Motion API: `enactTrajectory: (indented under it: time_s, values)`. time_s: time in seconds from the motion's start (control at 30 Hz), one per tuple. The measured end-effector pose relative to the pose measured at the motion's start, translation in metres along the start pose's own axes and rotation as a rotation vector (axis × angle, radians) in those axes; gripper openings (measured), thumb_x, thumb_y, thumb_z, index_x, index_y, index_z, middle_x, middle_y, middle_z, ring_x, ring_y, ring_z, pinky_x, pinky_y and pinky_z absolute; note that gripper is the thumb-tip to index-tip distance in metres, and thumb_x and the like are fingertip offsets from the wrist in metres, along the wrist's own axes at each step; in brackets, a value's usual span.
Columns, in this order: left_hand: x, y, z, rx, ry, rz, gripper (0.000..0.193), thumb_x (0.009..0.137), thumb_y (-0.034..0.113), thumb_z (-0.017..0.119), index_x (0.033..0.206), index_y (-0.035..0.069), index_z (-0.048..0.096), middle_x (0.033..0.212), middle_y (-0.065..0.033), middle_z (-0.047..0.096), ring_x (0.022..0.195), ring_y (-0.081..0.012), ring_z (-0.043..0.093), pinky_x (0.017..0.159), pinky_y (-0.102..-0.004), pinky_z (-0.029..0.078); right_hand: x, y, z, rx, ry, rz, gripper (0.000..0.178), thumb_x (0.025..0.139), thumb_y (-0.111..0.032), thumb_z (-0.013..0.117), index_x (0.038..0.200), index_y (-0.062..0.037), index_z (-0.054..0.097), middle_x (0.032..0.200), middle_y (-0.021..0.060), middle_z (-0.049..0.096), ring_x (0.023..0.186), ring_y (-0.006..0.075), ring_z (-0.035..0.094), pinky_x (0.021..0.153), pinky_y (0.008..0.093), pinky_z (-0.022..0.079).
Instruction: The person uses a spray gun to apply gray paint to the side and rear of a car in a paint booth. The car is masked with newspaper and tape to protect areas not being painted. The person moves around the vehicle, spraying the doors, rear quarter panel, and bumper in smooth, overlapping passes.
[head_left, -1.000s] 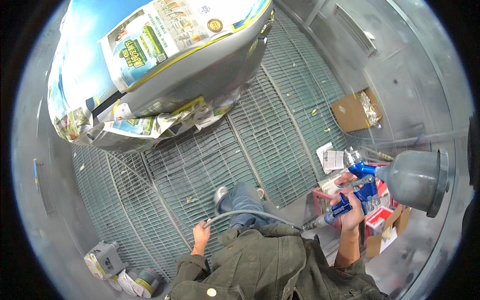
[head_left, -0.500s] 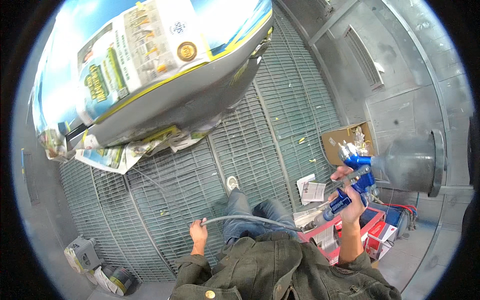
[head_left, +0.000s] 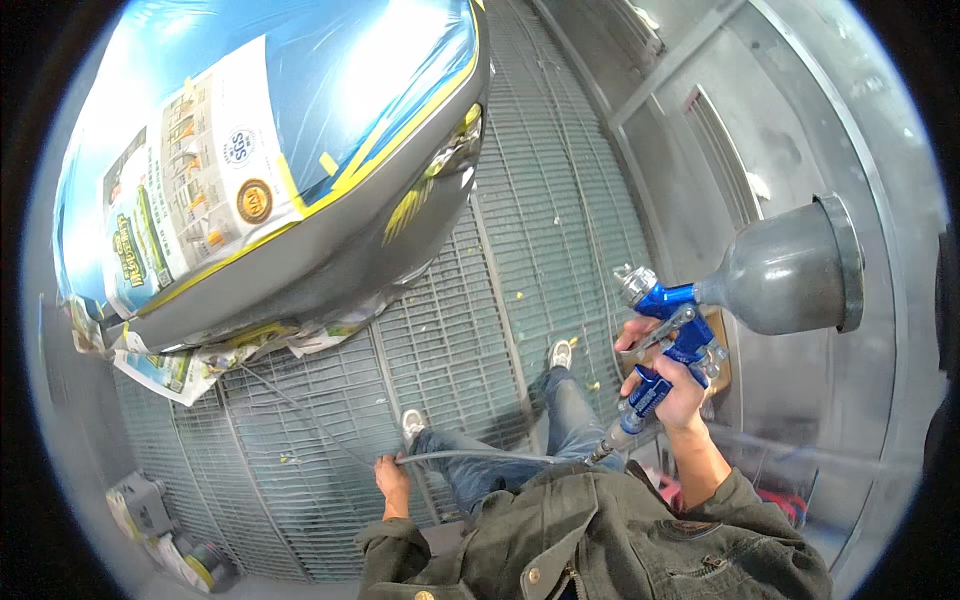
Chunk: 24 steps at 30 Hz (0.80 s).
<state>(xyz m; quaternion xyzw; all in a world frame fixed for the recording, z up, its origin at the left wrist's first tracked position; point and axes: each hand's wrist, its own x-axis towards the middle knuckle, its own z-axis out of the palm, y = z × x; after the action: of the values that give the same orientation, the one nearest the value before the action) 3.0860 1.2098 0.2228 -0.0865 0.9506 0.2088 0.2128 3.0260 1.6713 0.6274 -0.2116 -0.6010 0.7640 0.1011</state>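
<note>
My right hand (head_left: 681, 396) is wrapped round the handle of a blue spray gun (head_left: 668, 302), with fingers near its metal trigger. A large grey paint cup (head_left: 785, 268) is fixed to the gun, and its silver nozzle points up and left. From the gun's base a grey air hose (head_left: 480, 456) runs leftward across my body to my left hand (head_left: 392, 480), which is closed on it. Ahead on the left stands a grey car bumper (head_left: 330, 262), with blue masking film (head_left: 330, 75), yellow tape and printed paper covering the part above it.
Under my feet is a metal floor grating (head_left: 300, 425). The hose trails past my left hand toward the bumper. A grey wall (head_left: 790, 130) rises on the right, with a cardboard box (head_left: 722, 345) partly behind the gun. Grey containers (head_left: 145, 508) sit at the lower left.
The view has shifted, and both my feet now show on the grating. The bumper lies further left. My right hand has raised the spray gun slightly; both grips are kept.
</note>
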Motion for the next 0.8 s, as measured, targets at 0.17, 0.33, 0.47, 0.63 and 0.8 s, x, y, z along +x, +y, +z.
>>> enactTrajectory:
  time_s: [0.17, 0.33, 0.47, 0.63, 0.8]
  values:
    - [0.005, 0.088, 0.069, -0.029, 0.02, -0.002, 0.015, 0.086, 0.018, 0.068, 0.09, 0.004, 0.068, 0.107, -0.0194, 0.066, 0.106, -0.0394, 0.059, 0.094, -0.047, 0.048, 0.071, -0.002, -0.077, -0.053, -0.031, 0.063, 0.059, 0.082, -0.029, 0.06, 0.13, 0.0056, 0.052, 0.114, 0.0162, 0.061, 0.107, 0.023, 0.062, 0.059, 0.0319, 0.06]
    - [-0.02, 0.158, 0.112, -0.062, 0.034, 0.009, 0.021, 0.088, 0.019, 0.069, 0.095, 0.0, 0.067, 0.114, -0.024, 0.065, 0.122, -0.0428, 0.054, 0.104, -0.0465, 0.043, 0.109, -0.012, -0.133, -0.103, -0.086, 0.141, 0.063, 0.081, -0.032, 0.063, 0.129, 0.0056, 0.052, 0.111, 0.0158, 0.062, 0.104, 0.0229, 0.063, 0.057, 0.03, 0.06]
    - [-0.043, 0.191, 0.146, -0.074, -0.045, -0.024, 0.02, 0.083, 0.015, 0.073, 0.098, 0.002, 0.067, 0.116, -0.0223, 0.066, 0.121, -0.041, 0.055, 0.104, -0.0465, 0.044, 0.126, -0.009, -0.162, -0.128, -0.144, 0.195, 0.061, 0.083, -0.03, 0.062, 0.132, 0.0052, 0.051, 0.114, 0.016, 0.062, 0.107, 0.0237, 0.062, 0.06, 0.032, 0.06]
    - [-0.086, 0.215, 0.202, -0.108, -0.211, -0.028, 0.024, 0.086, 0.026, 0.07, 0.094, 0.003, 0.069, 0.108, -0.0242, 0.067, 0.11, -0.0425, 0.06, 0.094, -0.048, 0.049, 0.148, 0.0, -0.178, -0.179, -0.171, 0.205, 0.061, 0.084, -0.03, 0.062, 0.131, 0.0058, 0.051, 0.117, 0.0162, 0.062, 0.104, 0.0232, 0.063, 0.06, 0.0311, 0.06]
    - [-0.111, 0.25, 0.243, -0.08, -0.073, 0.065, 0.022, 0.091, 0.024, 0.064, 0.088, 0.003, 0.068, 0.092, -0.0243, 0.067, 0.096, -0.0453, 0.062, 0.086, -0.0513, 0.05, 0.184, 0.014, -0.22, -0.169, -0.308, 0.347, 0.061, 0.084, -0.028, 0.064, 0.134, 0.0033, 0.05, 0.128, 0.0187, 0.06, 0.111, 0.0263, 0.062, 0.064, 0.0325, 0.059]
